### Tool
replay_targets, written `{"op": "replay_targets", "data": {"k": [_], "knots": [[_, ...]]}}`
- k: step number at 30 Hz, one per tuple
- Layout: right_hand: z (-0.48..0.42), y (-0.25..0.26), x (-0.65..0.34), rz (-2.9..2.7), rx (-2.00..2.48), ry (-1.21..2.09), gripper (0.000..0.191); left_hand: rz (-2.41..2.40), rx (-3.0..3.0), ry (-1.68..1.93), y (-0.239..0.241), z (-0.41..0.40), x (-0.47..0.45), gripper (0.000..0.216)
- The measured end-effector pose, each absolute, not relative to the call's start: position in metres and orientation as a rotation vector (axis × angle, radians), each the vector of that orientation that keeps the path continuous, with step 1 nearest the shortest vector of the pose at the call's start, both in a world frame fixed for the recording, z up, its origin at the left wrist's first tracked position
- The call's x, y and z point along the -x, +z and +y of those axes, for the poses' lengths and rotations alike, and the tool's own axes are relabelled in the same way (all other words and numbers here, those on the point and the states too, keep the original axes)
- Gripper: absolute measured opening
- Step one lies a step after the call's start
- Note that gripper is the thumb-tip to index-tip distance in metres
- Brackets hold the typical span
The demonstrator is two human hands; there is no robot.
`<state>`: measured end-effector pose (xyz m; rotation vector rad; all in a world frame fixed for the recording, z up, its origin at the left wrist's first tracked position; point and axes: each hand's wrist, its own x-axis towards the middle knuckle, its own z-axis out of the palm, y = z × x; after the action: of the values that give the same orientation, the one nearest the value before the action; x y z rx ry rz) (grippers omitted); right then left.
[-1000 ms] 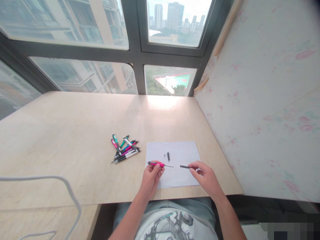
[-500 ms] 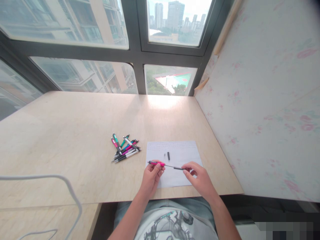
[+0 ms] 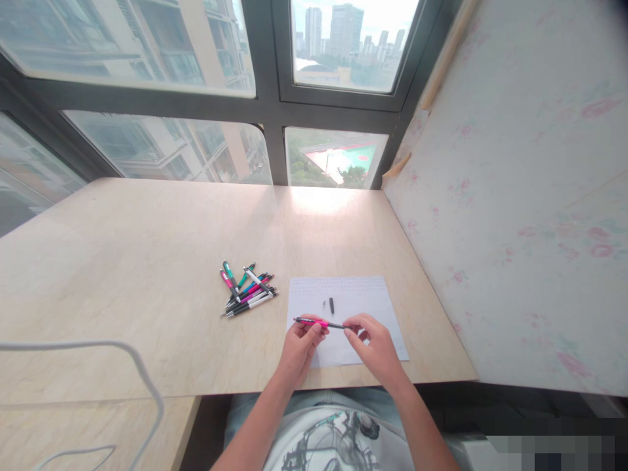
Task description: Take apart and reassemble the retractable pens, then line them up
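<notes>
Over the sheet of paper (image 3: 360, 350), my left hand (image 3: 297, 350) is closed around the pink pen barrel (image 3: 312, 322), its clicker end pointing left. A thin dark pen refill (image 3: 336, 326) sticks out of the barrel's right end. The far end of that refill is pinched between the thumb and fingers of my right hand (image 3: 373, 343); the fingertips hide its tip. Just beyond the hands, a black pen grip (image 3: 331, 305) and a small metal pen tip (image 3: 324, 303) lie apart on the paper.
A loose pile of several click pens (image 3: 248, 291) lies on the wooden table (image 3: 171, 261), left of the paper. A white cable (image 3: 137, 366) curves across the lower left. A window (image 3: 275, 150) borders the back and a flowered wall (image 3: 490, 196) the right.
My right hand has moved left toward the barrel. The refill now shows less length outside it, and its thin section is no longer visible. My left hand has barely shifted.
</notes>
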<state>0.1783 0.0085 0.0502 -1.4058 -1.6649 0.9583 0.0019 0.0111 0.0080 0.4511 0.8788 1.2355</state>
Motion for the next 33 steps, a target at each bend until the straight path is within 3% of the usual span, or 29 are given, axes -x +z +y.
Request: {"op": "replay_targets", "data": {"k": [15,33], "knots": [[0.0094,0.0453,-0.1782,-1.577,1.422,1.013,0.015,0.870,-0.459,1.235,0.0080,0.0110,-0.0014,0.020],[0.0060,0.0474,-0.1740,-1.679,1.284,0.805,0.013,0.877,-0.419,1.233,0.0071,0.0104,-0.0002,0.025]]}}
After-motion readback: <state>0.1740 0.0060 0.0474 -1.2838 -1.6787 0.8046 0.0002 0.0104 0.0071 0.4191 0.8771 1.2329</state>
